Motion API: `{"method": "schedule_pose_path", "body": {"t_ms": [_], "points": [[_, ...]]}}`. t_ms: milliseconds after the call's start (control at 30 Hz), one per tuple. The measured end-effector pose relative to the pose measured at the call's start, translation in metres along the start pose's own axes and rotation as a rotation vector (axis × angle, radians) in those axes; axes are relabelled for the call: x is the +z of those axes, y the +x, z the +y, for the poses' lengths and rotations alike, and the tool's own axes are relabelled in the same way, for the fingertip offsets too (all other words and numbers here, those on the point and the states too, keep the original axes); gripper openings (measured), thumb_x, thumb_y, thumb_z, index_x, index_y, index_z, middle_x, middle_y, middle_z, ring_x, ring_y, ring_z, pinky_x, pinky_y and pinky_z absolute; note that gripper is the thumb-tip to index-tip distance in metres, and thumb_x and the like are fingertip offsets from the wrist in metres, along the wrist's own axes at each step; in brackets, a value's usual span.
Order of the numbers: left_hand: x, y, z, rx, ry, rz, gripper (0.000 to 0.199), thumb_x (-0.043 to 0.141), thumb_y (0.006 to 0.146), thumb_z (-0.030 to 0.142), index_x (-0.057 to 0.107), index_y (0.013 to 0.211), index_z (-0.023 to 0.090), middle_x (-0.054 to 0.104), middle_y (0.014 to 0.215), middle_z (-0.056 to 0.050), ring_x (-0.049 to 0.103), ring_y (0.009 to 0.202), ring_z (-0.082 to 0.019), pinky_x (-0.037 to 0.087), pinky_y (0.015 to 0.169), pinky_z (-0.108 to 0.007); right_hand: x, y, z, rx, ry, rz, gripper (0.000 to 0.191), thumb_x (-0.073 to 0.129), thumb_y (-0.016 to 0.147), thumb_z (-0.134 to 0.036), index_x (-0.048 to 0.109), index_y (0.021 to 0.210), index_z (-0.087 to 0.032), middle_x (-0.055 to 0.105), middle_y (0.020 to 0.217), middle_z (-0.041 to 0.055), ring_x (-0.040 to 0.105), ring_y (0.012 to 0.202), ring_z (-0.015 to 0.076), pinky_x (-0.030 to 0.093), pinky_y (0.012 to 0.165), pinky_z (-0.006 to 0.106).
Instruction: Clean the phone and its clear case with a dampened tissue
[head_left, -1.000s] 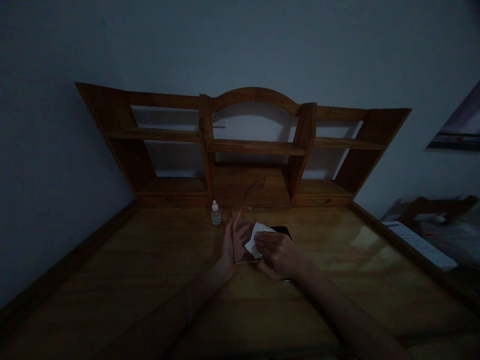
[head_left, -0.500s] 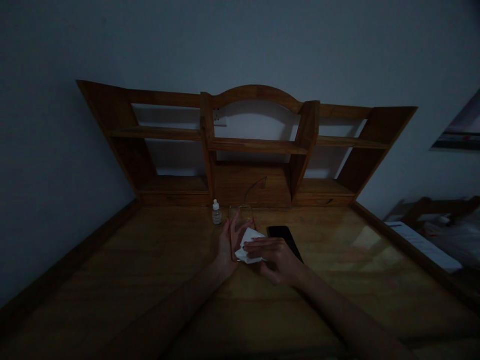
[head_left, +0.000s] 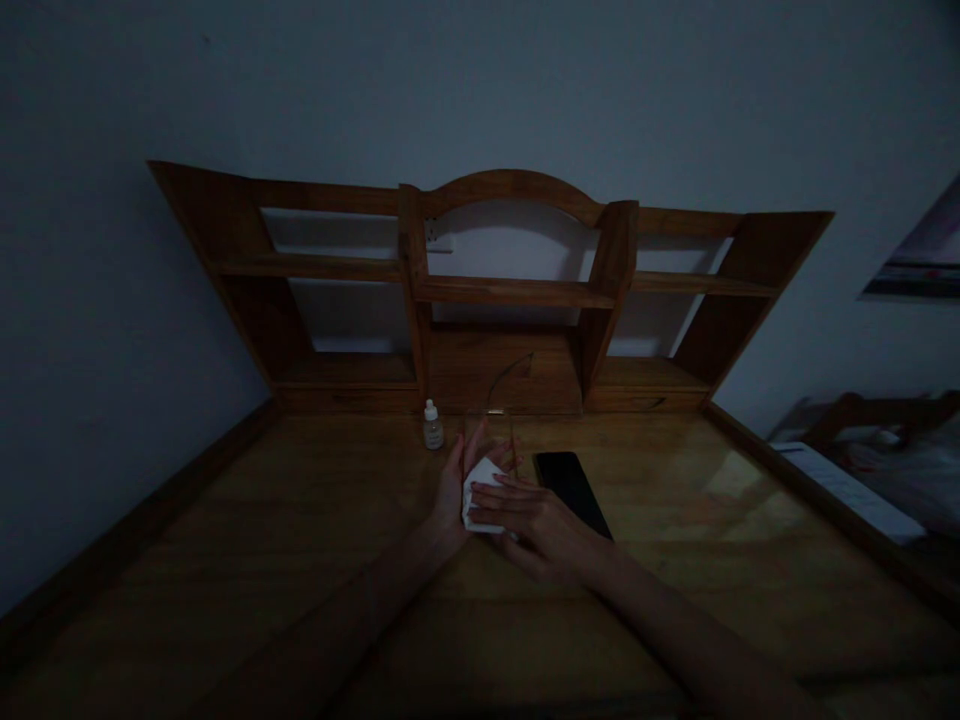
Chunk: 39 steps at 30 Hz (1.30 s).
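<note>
A clear, thin-edged phone case lies in my left hand, whose fingers show through it and hold it from behind and along its edge. My right hand presses a folded white tissue flat against the lower part of the case. A small white-capped dropper bottle stands upright just left of the case. To the right, beside my right hand, a black phone lies flat on the wooden desk.
Along the desk's back edge stands a wooden shelf unit. White papers lie beyond the desk's raised right edge, near a wooden chair. A socket is on the wall behind the shelf.
My right hand and the tissue have moved left and slightly down over the case. The case has shifted slightly to the right, and more of the phone now shows.
</note>
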<state>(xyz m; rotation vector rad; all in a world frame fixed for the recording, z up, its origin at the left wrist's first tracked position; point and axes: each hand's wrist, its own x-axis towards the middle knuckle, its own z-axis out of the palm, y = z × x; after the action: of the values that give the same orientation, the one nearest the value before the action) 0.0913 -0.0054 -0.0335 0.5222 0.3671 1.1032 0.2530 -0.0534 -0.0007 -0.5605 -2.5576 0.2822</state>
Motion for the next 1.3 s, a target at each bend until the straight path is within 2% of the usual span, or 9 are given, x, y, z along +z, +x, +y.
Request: {"method": "schedule_pose_path", "body": {"t_ms": [167,333,500,667,800,967,1133,1300], "points": [[-0.004,0.002,0.002,-0.017,0.008,-0.013,0.062,0.042,0.092,0.052,0.027,0.148,0.034,0.063,0.119,-0.010,0.065,0.098,-0.022,0.053,0.082,-0.036,0.004,0.000,0.005,-0.033,-0.135,-0.015,0.040,0.041,0.096,-0.021,0.050,0.135,-0.019,0.050,0.141,0.0080,0.040,0.136,0.0159,0.026,0.117,0.041],[0.004,0.001,0.003,-0.040,-0.020,-0.015,0.062,0.041,0.092,0.050,0.025,0.149,0.031,0.064,0.115,-0.011,0.067,0.094,-0.023,0.054,0.081,-0.038,0.008,0.000,0.010,-0.017,-0.232,-0.022,0.043,0.041,0.096,-0.021,0.045,0.139,-0.019,0.046,0.145,0.0072,0.033,0.139,0.0148,0.023,0.118,0.040],[0.008,0.003,0.002,-0.087,-0.067,-0.025,0.059,0.039,0.093,0.050,0.029,0.148,0.032,0.066,0.109,-0.011,0.068,0.089,-0.022,0.055,0.079,-0.038,0.006,0.001,0.009,0.017,-0.286,0.007,0.042,0.040,0.097,-0.023,0.046,0.138,-0.020,0.047,0.144,0.0054,0.034,0.139,0.0160,0.023,0.118,0.041],[0.011,0.003,0.002,-0.129,-0.087,-0.036,0.056,0.039,0.093,0.049,0.034,0.146,0.030,0.066,0.108,-0.012,0.068,0.089,-0.023,0.056,0.073,-0.037,0.004,0.002,0.009,0.049,-0.331,0.018,0.043,0.039,0.097,-0.023,0.044,0.139,-0.016,0.045,0.145,0.0080,0.032,0.140,0.0166,0.023,0.118,0.041],[0.014,0.002,0.000,-0.161,-0.147,-0.030,0.053,0.041,0.093,0.046,0.042,0.141,0.023,0.067,0.102,-0.012,0.069,0.080,-0.020,0.056,0.064,-0.029,0.006,0.001,0.012,0.086,-0.365,0.040,0.044,0.040,0.097,-0.024,0.043,0.140,-0.014,0.039,0.149,0.0097,0.028,0.141,0.0176,0.024,0.118,0.042],[0.013,0.003,-0.004,-0.225,-0.256,0.027,0.044,0.046,0.092,0.043,0.058,0.123,0.014,0.069,0.090,-0.009,0.066,0.069,-0.014,0.052,0.055,-0.021,0.003,0.003,0.010,0.126,-0.391,0.083,0.042,0.037,0.099,-0.025,0.044,0.139,-0.016,0.043,0.146,0.0077,0.030,0.141,0.0168,0.025,0.118,0.042],[0.015,0.000,-0.006,-0.251,-0.322,0.086,0.036,0.049,0.092,0.041,0.063,0.107,0.012,0.070,0.085,-0.006,0.066,0.070,-0.012,0.052,0.061,-0.020,0.000,0.005,0.010,0.160,-0.409,0.096,0.042,0.036,0.100,-0.025,0.044,0.140,-0.015,0.044,0.146,0.0074,0.029,0.141,0.0177,0.023,0.118,0.043],[0.022,-0.001,-0.009,-0.239,-0.342,0.062,0.036,0.047,0.093,0.041,0.062,0.109,0.013,0.070,0.091,-0.006,0.067,0.080,-0.013,0.052,0.074,-0.022,-0.001,0.004,0.013,0.178,-0.417,0.125,0.044,0.035,0.100,-0.024,0.039,0.143,-0.016,0.043,0.147,0.0079,0.027,0.142,0.0186,0.023,0.118,0.045]]}}
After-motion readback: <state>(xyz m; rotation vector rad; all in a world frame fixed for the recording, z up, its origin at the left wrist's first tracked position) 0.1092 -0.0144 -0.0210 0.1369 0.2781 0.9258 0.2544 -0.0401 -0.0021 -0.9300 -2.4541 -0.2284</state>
